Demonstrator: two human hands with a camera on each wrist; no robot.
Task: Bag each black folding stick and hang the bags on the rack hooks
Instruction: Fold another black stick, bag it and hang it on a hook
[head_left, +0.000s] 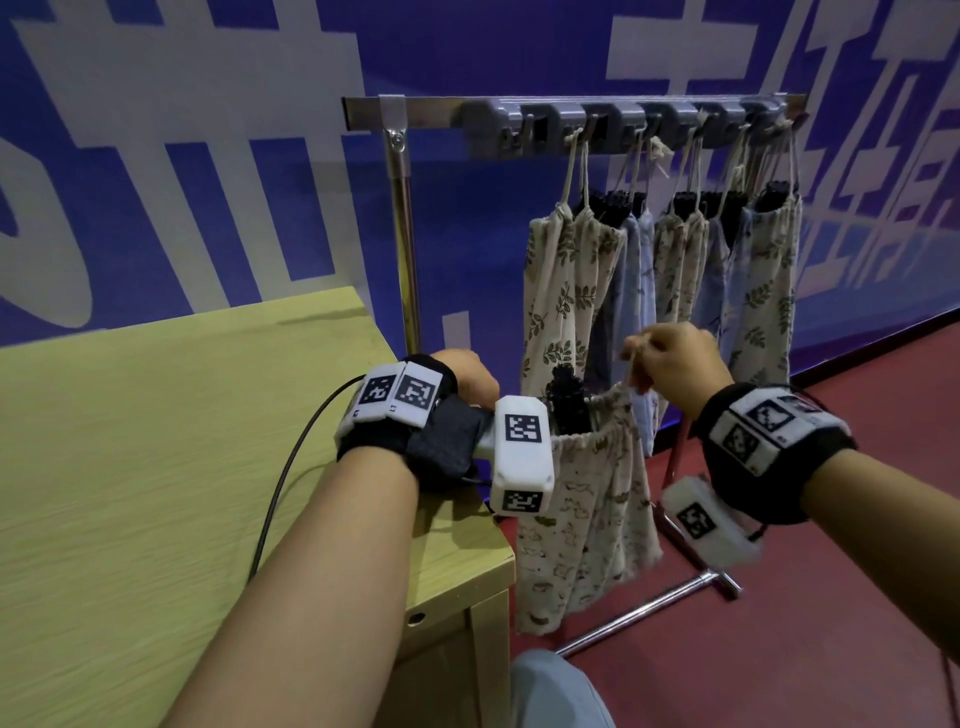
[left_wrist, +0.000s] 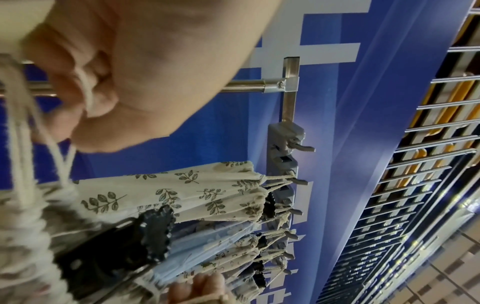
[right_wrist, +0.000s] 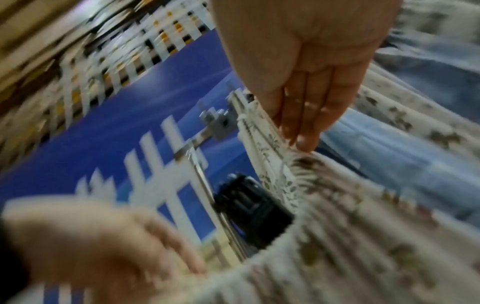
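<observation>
**A:** Head view first. Step in hand?

**B:** Closing the drawstring bag (head_left: 587, 493) round the black folding stick (head_left: 569, 400), by the look of it. Left hand (head_left: 467, 376) and right hand (head_left: 675, 364) raised either side of the mouth, left forearm over the worktop (head_left: 156, 441). Right fingers (head_left: 636, 347) curled, pinching the drawstring (head_left: 630, 371). Stick just below and between both sets of fingers, head poking out.

**A:** Advice?

**B:** Pull the cords apart evenly to gather the mouth snug. Then lift to the free hook (head_left: 524, 130), well above the fingers on the rack (head_left: 400, 208), left of the hung bags (head_left: 566, 291).

**A:** Left wrist view?

**B:** Fingers (left_wrist: 103, 98) folded toward the palm, nipping a white cord. Stick (left_wrist: 145, 236) just beyond them, free hook (left_wrist: 305, 147) farther out.

**A:** Right wrist view?

**B:** Blurred. Fingers (right_wrist: 303, 123) pressed together, tips at the bag's gathered rim, exact grip hard to tell here. Stick (right_wrist: 249, 207) just past the fingertips, inside the mouth.
</observation>
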